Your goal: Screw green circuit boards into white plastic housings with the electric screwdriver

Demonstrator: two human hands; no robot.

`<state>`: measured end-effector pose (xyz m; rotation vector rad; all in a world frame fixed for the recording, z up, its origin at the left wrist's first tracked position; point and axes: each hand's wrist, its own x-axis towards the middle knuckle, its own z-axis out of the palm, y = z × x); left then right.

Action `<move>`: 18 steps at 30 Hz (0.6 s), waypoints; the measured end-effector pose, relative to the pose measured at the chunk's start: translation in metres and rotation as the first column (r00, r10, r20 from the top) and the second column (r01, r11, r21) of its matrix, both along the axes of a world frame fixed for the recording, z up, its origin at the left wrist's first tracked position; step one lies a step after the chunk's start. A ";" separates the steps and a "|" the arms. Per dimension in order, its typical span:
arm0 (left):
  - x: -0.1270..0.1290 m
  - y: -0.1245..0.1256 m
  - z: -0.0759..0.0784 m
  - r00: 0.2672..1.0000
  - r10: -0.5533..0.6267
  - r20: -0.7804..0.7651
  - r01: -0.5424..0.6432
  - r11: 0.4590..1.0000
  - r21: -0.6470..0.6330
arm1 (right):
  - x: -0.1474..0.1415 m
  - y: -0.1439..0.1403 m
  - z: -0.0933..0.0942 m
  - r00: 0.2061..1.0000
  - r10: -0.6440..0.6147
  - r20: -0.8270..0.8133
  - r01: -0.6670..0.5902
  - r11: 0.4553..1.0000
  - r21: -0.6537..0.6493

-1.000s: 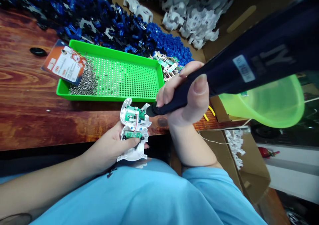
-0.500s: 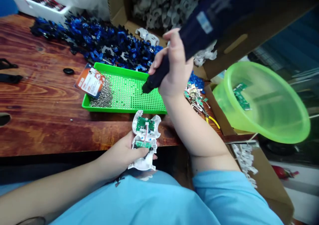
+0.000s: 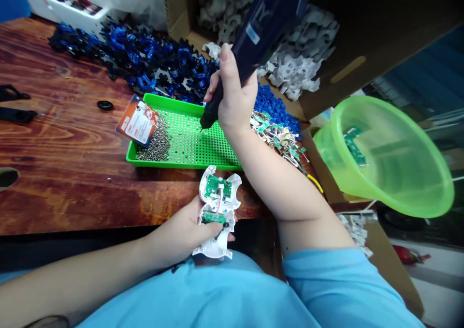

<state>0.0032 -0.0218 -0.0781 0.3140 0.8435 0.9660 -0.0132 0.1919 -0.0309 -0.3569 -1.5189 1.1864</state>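
The label on the dark blue electric screwdriver [image 3: 261,23] and the orange card [image 3: 137,122] are too blurred to read.

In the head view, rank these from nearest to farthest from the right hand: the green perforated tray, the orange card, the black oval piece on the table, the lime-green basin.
From the right hand:
1. Green perforated tray, directly under the driver tip.
2. Orange card, at the tray's left end.
3. Lime-green basin on the right and black oval piece far left: too close to call.

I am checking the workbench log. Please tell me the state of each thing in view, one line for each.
White shell: open, circuit boards showing, held in left hand.
Electric screwdriver: gripped by right hand, tip down over the tray.
Green tray: flat on table, screws heaped at its left end.
Green basin: tilted, circuit boards inside.
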 end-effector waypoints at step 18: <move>0.001 -0.002 0.009 0.998 0.009 -0.070 -0.013 0.999 -0.045 | 0.011 -0.007 0.023 0.984 -0.055 -0.168 0.056 0.998 0.005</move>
